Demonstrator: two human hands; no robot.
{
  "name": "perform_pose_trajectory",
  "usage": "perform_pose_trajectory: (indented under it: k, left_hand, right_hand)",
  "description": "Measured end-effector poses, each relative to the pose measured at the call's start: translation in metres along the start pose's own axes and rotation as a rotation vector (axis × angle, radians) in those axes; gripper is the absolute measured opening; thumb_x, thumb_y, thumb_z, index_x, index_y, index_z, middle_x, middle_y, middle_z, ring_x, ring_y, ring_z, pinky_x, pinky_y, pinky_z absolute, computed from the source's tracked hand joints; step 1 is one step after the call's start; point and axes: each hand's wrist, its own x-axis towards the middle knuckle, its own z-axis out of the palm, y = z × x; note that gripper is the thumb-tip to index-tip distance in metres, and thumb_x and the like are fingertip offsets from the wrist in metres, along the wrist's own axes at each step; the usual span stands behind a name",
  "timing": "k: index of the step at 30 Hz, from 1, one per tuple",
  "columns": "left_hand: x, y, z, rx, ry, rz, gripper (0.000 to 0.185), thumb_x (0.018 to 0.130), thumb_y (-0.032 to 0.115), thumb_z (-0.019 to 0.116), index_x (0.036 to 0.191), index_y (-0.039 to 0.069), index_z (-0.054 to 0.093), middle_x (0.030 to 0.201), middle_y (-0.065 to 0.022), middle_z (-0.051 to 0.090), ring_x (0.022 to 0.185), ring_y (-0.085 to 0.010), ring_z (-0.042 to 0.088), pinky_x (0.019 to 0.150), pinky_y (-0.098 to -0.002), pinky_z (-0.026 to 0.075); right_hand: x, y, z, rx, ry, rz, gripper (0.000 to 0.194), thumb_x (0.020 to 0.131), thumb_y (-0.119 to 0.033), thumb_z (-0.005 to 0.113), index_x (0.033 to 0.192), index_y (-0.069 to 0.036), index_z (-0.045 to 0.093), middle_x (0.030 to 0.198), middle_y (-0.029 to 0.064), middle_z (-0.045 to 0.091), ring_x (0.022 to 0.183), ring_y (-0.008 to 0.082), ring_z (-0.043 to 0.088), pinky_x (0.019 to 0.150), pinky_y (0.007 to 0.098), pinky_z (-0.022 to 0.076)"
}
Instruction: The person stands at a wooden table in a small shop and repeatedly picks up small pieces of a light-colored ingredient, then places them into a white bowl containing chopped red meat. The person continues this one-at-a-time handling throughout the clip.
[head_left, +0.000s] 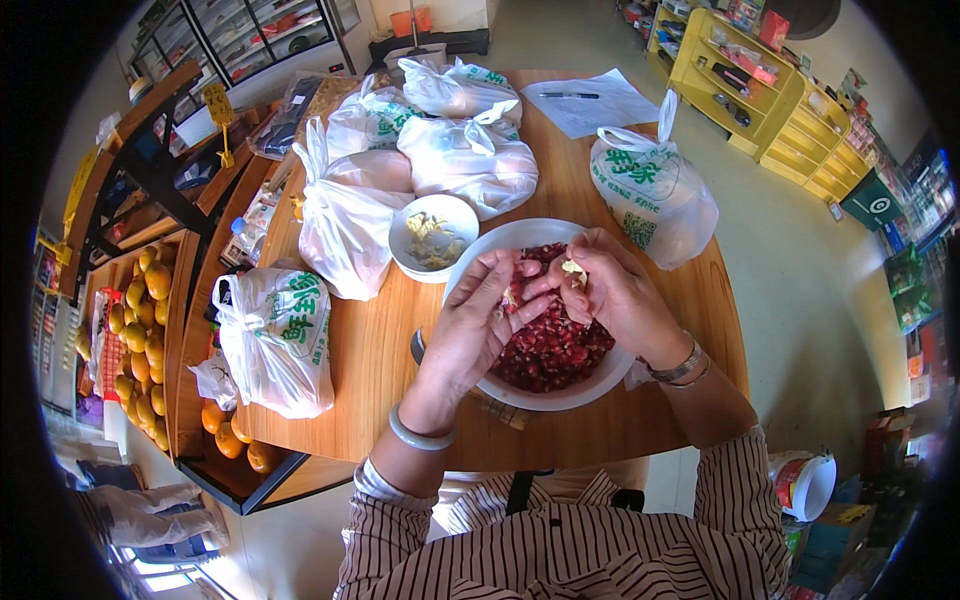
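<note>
A large white bowl (624, 358) holds a heap of red pomegranate seeds (551, 352). Over it, my right hand (611, 289) pinches a small pale yellow scrap of pomegranate pith (573, 268) between thumb and fingers. My left hand (480, 307) is over the bowl's left side, fingers spread and curled, with small pale bits at the fingers; whether it grips them I cannot tell. Left of the big bowl stands a small white bowl (401, 259) with pale yellow peel scraps (431, 236) in it. A dark curved blade (418, 346) shows partly beside my left forearm.
Several tied white plastic bags, one (274, 341) at the left and one (652, 199) at the right, stand on the wooden table (360, 405). A pen (568, 95) lies on paper (592, 112) at the back. Fruit crates (178, 337) adjoin the table's left side.
</note>
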Motion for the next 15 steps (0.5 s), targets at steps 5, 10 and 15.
perform_pose_trajectory:
  k: [5,10,15]
  left_hand:
    - [0.003,0.0,-0.004,-0.066,-0.109,0.013,0.033,0.107,0.017,0.04,0.135,0.0,0.048,0.137,-0.0137,0.054,0.125,-0.0247,0.055,0.105,-0.0425,0.049]
    - [0.0,-0.002,-0.004,0.011,-0.134,0.009,0.038,0.106,0.007,0.036,0.143,0.003,0.043,0.144,-0.0105,0.047,0.132,-0.0208,0.048,0.109,-0.0397,0.044]
    - [0.0,-0.005,-0.002,0.061,-0.153,0.028,0.04,0.106,0.005,0.038,0.146,0.005,0.042,0.143,-0.0073,0.047,0.13,-0.0174,0.049,0.11,-0.0356,0.042]
  right_hand:
    - [0.0,-0.006,-0.007,-0.153,-0.09,-0.032,0.016,0.1,-0.02,0.058,0.104,-0.005,0.056,0.094,0.0044,0.061,0.072,0.0093,0.055,0.061,0.0242,0.0458]
    - [0.006,0.015,-0.001,-0.694,-0.008,-0.428,0.022,0.095,-0.014,0.067,0.11,-0.001,0.057,0.101,0.0079,0.065,0.092,0.015,0.065,0.079,0.0287,0.0524]
    - [0.001,0.015,-0.002,-1.036,-0.021,-0.585,0.026,0.092,-0.012,0.069,0.112,-0.001,0.056,0.102,0.0119,0.067,0.096,0.0218,0.067,0.083,0.032,0.053]
